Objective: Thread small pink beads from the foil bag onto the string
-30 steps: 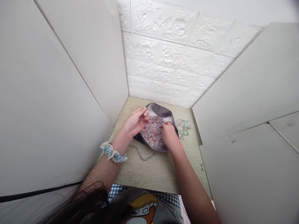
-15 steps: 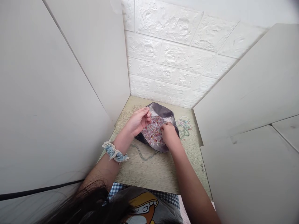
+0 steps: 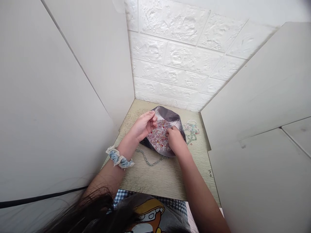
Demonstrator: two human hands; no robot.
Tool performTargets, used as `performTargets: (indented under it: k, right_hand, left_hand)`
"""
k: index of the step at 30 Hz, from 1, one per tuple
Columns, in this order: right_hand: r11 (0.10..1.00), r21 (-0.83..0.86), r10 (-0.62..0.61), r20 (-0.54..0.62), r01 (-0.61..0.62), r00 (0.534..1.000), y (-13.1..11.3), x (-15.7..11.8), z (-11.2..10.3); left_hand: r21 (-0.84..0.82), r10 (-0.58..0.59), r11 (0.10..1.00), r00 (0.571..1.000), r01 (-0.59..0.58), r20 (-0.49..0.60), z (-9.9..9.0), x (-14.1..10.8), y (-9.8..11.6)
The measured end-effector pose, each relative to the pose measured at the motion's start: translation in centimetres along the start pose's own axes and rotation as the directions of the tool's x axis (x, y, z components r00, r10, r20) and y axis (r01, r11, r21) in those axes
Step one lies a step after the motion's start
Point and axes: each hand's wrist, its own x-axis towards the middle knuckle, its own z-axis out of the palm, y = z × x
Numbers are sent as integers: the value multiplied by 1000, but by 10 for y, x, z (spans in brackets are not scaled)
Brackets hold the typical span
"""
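A dark bag [image 3: 167,114] with a silvery lining lies spread on the wooden tabletop, holding a heap of small pink, red and clear beads [image 3: 158,137]. Over the bag's left side is my left hand [image 3: 143,125], palm turned inward, thumb and fingertips pressed together; whatever they pinch is too small to see. My right hand [image 3: 175,138] is at the right part of the heap, its fingers closed near the beads, and what they grip is hidden. A strand of greenish beads [image 3: 149,164] curves out in front of the bag.
More pale green and pink strands [image 3: 191,129] lie right of the bag. Small shiny pieces [image 3: 210,173] sit near the right edge of the tabletop [image 3: 150,181]. White panels flank both sides, and a white brick-patterned wall [image 3: 175,64] stands behind.
My right hand has shifted very slightly to the left over the beads. My left hand keeps its pose, and the whole view has moved a little.
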Motion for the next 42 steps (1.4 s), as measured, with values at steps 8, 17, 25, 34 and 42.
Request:
performTargets:
  k: [8, 17, 25, 34, 42]
  right_hand:
    - [998, 64, -28, -28, 29, 999, 8, 2, 3]
    - [998, 43, -35, -10, 36, 999, 7, 2, 4]
    - [999, 29, -32, -1, 32, 999, 2, 1, 2]
    - [999, -48, -13, -10, 13, 1000, -4, -2, 0]
    - [995, -102, -12, -20, 10, 1000, -10, -3, -2]
  left_hand:
    - [21, -3, 1000, 1000, 4, -18, 1, -1, 1]
    - [37, -2, 999, 1000, 2, -4, 1, -1, 1]
    - [37, -11, 999, 1000, 12, -20, 4, -3, 2]
    - [56, -6, 998, 1000, 7, -15, 5, -3, 2]
    - [75, -11, 997, 1000, 13, -25, 7, -4, 2]
